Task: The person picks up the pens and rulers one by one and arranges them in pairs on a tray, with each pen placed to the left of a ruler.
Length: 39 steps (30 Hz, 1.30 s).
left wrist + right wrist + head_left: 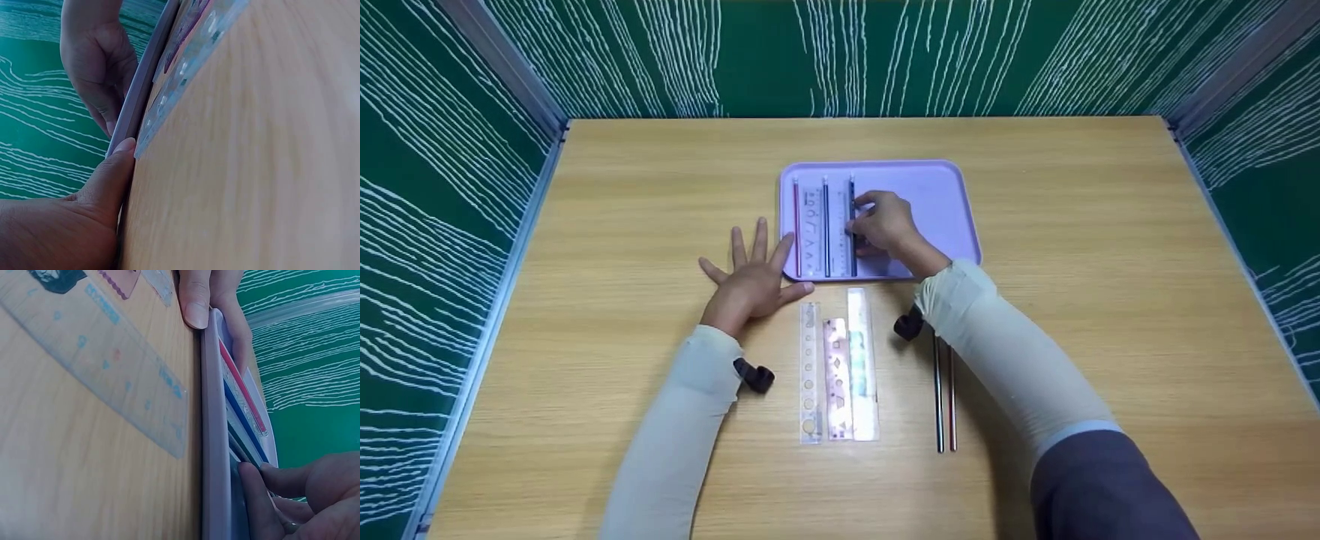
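So the right hand (889, 221) seems to be pinching the dark pencil (853, 259) between thumb and fingers, though the fingertips are partly hidden. Pencil's in the purple tray (934, 195), right beside a clear ruler (841, 251). Left hand (754, 285) has its fingers straight and fanned out, thumb against the tray's near edge. Three more rulers (837, 390) lie on the table (645, 195).

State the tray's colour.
The tray is light purple, seen best in the head view.

Blue print on a clear ruler (115, 377), too blurred to read, no legible text
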### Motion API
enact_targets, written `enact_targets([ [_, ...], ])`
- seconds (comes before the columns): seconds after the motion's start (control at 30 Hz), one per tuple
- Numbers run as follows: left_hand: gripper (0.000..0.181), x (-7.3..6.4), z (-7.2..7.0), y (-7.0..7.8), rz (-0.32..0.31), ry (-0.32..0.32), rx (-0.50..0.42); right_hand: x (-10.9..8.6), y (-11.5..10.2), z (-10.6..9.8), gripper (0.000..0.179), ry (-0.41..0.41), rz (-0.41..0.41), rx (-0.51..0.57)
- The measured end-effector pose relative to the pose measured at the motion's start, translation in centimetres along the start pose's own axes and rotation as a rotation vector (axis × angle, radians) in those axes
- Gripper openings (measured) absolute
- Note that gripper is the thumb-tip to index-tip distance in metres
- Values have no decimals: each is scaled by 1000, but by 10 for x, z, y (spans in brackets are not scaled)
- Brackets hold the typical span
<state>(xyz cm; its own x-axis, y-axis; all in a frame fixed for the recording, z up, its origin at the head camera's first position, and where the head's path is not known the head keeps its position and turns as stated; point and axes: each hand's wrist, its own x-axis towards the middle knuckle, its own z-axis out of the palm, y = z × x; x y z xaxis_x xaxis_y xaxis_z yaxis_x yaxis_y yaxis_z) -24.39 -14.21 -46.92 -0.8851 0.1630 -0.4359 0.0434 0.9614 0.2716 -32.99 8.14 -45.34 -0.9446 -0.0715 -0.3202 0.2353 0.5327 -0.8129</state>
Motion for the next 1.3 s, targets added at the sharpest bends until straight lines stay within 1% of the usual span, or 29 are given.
enact_targets([
  [0.3,98,0,-1,1,-8,-14,-5,-1,1,2,47,59,-83,-163],
  [0.5,98,0,-1,2,-11,-16,-8,-2,1,3,42,59,-83,-161],
  [0.7,98,0,-1,1,-12,-19,-11,-5,1,3,39,47,-71,-183],
  [0.8,98,0,-1,1,-13,-21,-9,-8,1,2,39,41,-77,-188],
  [0.9,98,0,-2,2,-14,-20,-7,-11,3,-1,38,42,-103,-193],
  [1.0,98,0,-1,2,-16,-22,-3,-14,6,-4,37,41,-134,-186],
  [1.13,98,0,-2,2,-17,-25,6,-18,10,-8,38,34,-159,-148],
  [1.3,96,-1,-2,2,-10,-25,16,-23,14,-14,43,-30,-109,42],
])
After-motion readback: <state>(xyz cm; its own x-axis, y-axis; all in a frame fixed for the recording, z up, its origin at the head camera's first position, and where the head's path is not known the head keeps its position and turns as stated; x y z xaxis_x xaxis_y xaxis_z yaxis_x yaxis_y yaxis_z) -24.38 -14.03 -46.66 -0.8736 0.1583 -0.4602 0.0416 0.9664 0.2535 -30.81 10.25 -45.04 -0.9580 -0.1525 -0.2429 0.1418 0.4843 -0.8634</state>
